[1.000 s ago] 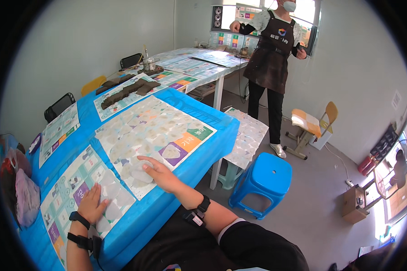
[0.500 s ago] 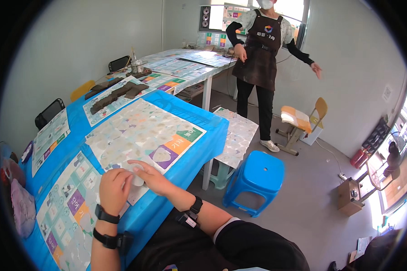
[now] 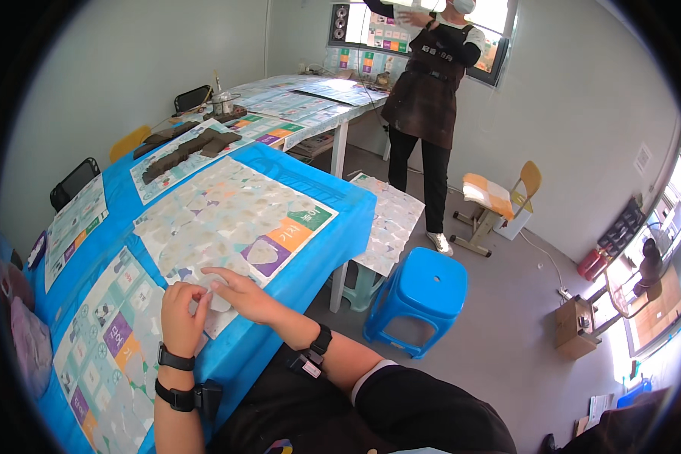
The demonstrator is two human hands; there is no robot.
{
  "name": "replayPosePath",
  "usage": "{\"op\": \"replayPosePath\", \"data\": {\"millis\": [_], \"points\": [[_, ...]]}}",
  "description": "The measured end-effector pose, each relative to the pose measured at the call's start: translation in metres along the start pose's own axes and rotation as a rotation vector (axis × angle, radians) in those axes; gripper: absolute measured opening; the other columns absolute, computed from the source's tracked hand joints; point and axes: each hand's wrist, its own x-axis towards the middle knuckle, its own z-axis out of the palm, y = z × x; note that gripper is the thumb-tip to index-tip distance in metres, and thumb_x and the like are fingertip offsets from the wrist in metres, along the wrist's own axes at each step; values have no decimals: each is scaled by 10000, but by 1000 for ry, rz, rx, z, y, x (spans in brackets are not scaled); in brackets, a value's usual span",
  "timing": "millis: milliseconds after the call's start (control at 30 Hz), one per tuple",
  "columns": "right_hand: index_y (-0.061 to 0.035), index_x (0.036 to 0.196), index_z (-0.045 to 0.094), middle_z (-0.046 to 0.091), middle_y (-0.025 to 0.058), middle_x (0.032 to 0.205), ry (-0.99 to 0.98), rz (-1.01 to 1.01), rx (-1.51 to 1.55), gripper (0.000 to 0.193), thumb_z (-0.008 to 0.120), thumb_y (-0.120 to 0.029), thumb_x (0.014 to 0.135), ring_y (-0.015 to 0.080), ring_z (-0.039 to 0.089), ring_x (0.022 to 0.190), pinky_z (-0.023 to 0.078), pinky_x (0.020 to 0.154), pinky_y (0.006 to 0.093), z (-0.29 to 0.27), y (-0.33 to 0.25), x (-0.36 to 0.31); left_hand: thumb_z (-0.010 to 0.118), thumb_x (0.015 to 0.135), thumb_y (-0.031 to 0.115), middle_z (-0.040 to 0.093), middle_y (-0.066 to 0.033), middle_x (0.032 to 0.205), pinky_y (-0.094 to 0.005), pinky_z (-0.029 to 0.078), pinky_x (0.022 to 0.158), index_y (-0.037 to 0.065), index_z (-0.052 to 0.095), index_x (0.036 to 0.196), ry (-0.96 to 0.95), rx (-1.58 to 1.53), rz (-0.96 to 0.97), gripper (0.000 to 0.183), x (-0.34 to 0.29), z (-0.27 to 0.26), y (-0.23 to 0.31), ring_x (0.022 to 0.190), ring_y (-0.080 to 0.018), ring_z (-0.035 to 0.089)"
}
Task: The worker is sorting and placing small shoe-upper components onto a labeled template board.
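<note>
Over the near edge of the blue-covered table (image 3: 340,204), both hands meet around a pale, thin, roundish piece (image 3: 220,303). My left hand (image 3: 180,306) has its fingertips pinched at the piece's left side. My right hand (image 3: 244,296) grips it from the right, its thumb and fingers closing on the upper edge. Part of the piece is hidden behind the fingers, and its material cannot be made out. Just beyond my hands lies a printed sheet (image 3: 286,203) covered with many pale, flat, roundish pieces. One such pale piece (image 3: 263,252) rests on its purple square.
Another printed sheet (image 3: 91,333) lies at the left. Dark brown slabs (image 3: 185,159) sit farther back. A blue stool (image 3: 431,280) and a low table with a sheet (image 3: 386,216) stand right of the table. A person in a brown apron (image 3: 431,83) stands beyond.
The view has shifted slightly. My hands stay together on the pale piece, with small finger movements. The person beyond has raised both arms toward the window.
</note>
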Motion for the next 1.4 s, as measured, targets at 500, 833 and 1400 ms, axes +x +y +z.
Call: {"op": "replayPosePath", "data": {"millis": [500, 833, 1400], "points": [[-73, 1262, 457, 471, 106, 1200, -31, -26, 130, 385, 469, -265, 928, 169, 446, 1090, 364, 918, 282, -3, -1, 1, 567, 828, 49, 545, -101, 845, -285, 419, 712, 3, 505, 887, 58, -265, -133, 97, -14, 6, -13, 778, -213, 534], [-62, 1251, 462, 473, 109, 1206, -17, -64, 97, 370, 473, -235, 924, 171, 436, 1103, 352, 931, 284, -2, -2, 0, 537, 760, -57, 563, -125, 938, -310, 443, 743, 15, 614, 910, 48, -107, 62, 183, -10, -2, -6, 867, -274, 550], [-51, 1238, 467, 475, 122, 1224, -9, -60, 119, 358, 466, -222, 923, 187, 425, 1148, 336, 958, 290, -3, 0, 0, 524, 794, -43, 570, -129, 1015, -296, 460, 760, 7, 605, 1009, 65, -121, 29, 236, -8, -3, -3, 907, -259, 570]]}}
